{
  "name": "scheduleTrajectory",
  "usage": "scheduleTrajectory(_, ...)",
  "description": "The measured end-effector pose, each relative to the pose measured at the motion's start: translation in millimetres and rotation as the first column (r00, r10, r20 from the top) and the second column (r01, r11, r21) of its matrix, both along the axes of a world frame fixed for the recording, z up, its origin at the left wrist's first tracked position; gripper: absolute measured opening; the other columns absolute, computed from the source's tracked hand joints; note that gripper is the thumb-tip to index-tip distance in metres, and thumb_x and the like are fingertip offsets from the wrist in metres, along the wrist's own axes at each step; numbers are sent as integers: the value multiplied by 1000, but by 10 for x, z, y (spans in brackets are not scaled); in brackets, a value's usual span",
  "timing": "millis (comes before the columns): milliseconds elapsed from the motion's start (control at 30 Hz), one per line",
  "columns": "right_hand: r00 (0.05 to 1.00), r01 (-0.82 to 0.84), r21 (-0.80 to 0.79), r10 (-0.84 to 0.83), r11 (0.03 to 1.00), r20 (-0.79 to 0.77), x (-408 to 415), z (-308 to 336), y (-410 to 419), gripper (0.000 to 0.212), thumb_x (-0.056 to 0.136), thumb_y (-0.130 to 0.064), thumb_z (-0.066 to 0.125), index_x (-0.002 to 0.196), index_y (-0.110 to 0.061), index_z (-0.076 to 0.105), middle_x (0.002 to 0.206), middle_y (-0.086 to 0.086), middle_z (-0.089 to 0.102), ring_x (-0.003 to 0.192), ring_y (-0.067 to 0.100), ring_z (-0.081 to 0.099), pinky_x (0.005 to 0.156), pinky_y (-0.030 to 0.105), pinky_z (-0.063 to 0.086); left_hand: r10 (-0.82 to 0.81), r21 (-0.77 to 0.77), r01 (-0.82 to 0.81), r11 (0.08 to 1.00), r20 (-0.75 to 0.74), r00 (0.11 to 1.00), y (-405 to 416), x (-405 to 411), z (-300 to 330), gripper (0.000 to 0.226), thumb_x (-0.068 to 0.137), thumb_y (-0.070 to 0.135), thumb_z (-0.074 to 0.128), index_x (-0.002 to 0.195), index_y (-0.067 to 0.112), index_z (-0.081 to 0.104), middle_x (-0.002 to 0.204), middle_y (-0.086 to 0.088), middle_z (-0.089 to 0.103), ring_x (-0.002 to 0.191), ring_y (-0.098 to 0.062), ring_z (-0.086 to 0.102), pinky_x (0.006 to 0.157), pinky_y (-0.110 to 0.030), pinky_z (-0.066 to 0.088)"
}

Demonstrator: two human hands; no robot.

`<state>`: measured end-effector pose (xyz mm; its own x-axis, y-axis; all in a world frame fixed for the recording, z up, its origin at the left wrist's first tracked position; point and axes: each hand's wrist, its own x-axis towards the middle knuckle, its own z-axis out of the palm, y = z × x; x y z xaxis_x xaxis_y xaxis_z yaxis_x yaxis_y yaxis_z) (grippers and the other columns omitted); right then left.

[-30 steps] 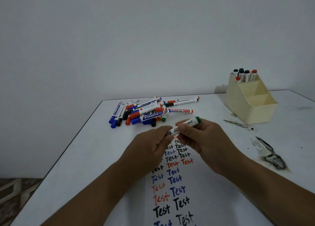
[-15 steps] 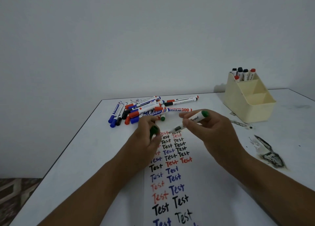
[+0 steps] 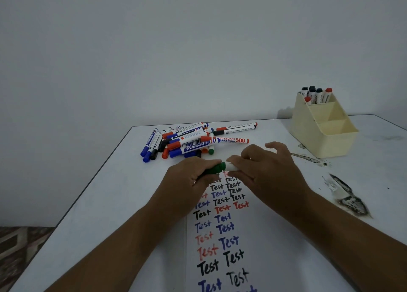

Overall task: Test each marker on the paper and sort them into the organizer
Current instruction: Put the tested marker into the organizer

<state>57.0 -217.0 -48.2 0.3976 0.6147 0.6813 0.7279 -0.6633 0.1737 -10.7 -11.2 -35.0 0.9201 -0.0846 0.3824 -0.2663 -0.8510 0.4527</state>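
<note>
Left hand (image 3: 189, 179): fingers curled round a green cap (image 3: 214, 170), gripping it; the cap's open end points toward the right hand.

Right hand (image 3: 267, 172): thumb and lower fingers closed round the white barrel of a marker (image 3: 231, 166); the index finger lifts loosely above. Only a short stretch of barrel shows between the two sets of fingers. Cap and barrel meet end to end; whether the cap is fully seated cannot be told.

Paper (image 3: 259, 236): directly below both sets of fingers and running toward the viewer, covered with the word "Test" in two columns of black, blue and red. Topmost words partly hidden under the hands.

Pile of markers (image 3: 189, 143): on the table just beyond the left fingertips; blue, red, black and green caps, lying crosswise over one another.

Organizer (image 3: 323, 135): cream, stepped compartments, beyond and to the right of the right fingers. Its rear compartment holds upright markers with black and red caps (image 3: 315, 94); the two nearer compartments show only bare walls.

Table (image 3: 105, 203): white, with dark smudges (image 3: 350, 201) to the right of the right hand.
</note>
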Motion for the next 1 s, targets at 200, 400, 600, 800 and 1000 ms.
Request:
scheduleTrajectory(200, 999, 17, -41, -16, 999, 36, -46, -14, 9, 23, 87, -34, 65, 105, -21, 70, 83, -1, 60, 64, 18, 58, 80, 50, 41, -10, 85, 16, 996, -72, 997, -16, -7, 10, 41, 99, 32, 50, 139, 25, 50, 124, 3, 61, 109, -9, 53, 92, -18, 41)
scheduleTrajectory(400, 999, 46, -122, -48, 991, -12, -97, -76, 57, 40, 69, -38, 88, 100, -18, 72, 81, 1, 64, 62, 19, 59, 72, 43, 42, 16, 158, 5, 987, -132, 991, -92, 32, 1, 37, 100, 28, 50, 136, 27, 53, 122, 3, 62, 105, -11, 54, 91, -19, 40)
scheduleTrajectory(600, 998, 61, -86, -62, 994, -15, -107, -77, 87, 39, 68, -38, 90, 98, -19, 74, 82, 0, 65, 63, 20, 62, 74, 46, 44, 37, 152, -19, 988, -112, 993, -87, 38, -32, 38, 100, 30, 49, 138, 28, 50, 125, 4, 61, 108, -8, 52, 87, -11, 32)
scheduleTrajectory(800, 987, 108, 134, -122, 985, 100, -92, 90, 15, 23, 93, -44, 62, 99, -23, 71, 93, -4, 71, 89, 24, 61, 82, 46, 39, -51, 19, 54, 998, -164, 985, 33, 8, -60, 79, 82, 61, 62, 148, 44, 21, 129, 18, 44, 109, 4, 46, 94, -17, 42)
scheduleTrajectory(1000, 833, 126, 649, 275, 750, -479, -215, 348, -71, 31, 101, -52, 43, 96, -24, 58, 83, -7, 69, 74, 12, 64, 63, 41, 53, -111, 80, 147, 986, -342, 933, 205, 83, -107, 90, 81, 78, 45, 151, 46, -1, 159, 24, -2, 145, 2, -4, 120, -37, 14)
